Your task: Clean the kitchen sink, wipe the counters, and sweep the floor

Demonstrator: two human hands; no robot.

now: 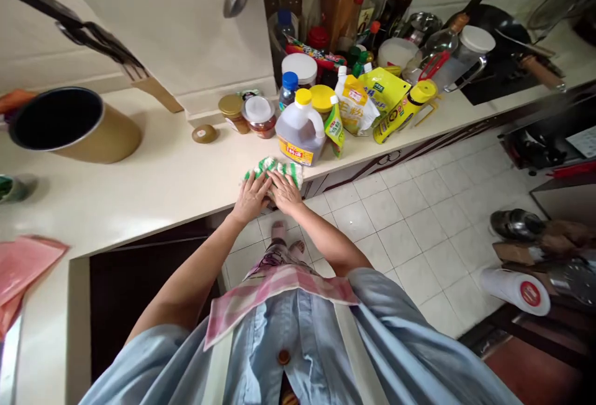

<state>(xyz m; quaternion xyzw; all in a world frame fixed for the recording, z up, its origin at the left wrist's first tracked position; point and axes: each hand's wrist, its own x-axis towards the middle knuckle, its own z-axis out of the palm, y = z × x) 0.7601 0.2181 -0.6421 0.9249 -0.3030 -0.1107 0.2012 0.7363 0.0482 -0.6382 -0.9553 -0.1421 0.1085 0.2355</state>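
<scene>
The green-and-white striped cloth (274,172) lies bunched on the cream counter (153,187), right at its front edge and just in front of the plastic jug of amber liquid (300,135). Your left hand (250,198) and right hand (285,192) both press down on it side by side, palms down. Neither hand is closed around it: your fingers (267,184) lie spread and flat, so the grip is wide open, with the cloth held only under your palms.

As things stand, the cloth is on the counter's front strip, and your 2 hands hold nothing else. The bottles and jars stand bunched together beyond it, none of them in your hands. The nearest are the jar with the white lid (259,116), the jar with the gold lid (231,113) and the bottle with the blue cap (288,89). To the right of the jug are a yellow pouch (384,97) and a yellow squeeze bottle (405,111).

Further left on the counter sit a small round brown lid (203,134) and a tan canister with a black inside (77,125). A black wok (493,26) sits at the far right. Below you, your pink-checked towel (279,299) hangs at your waist over the tiled floor (395,218).
</scene>
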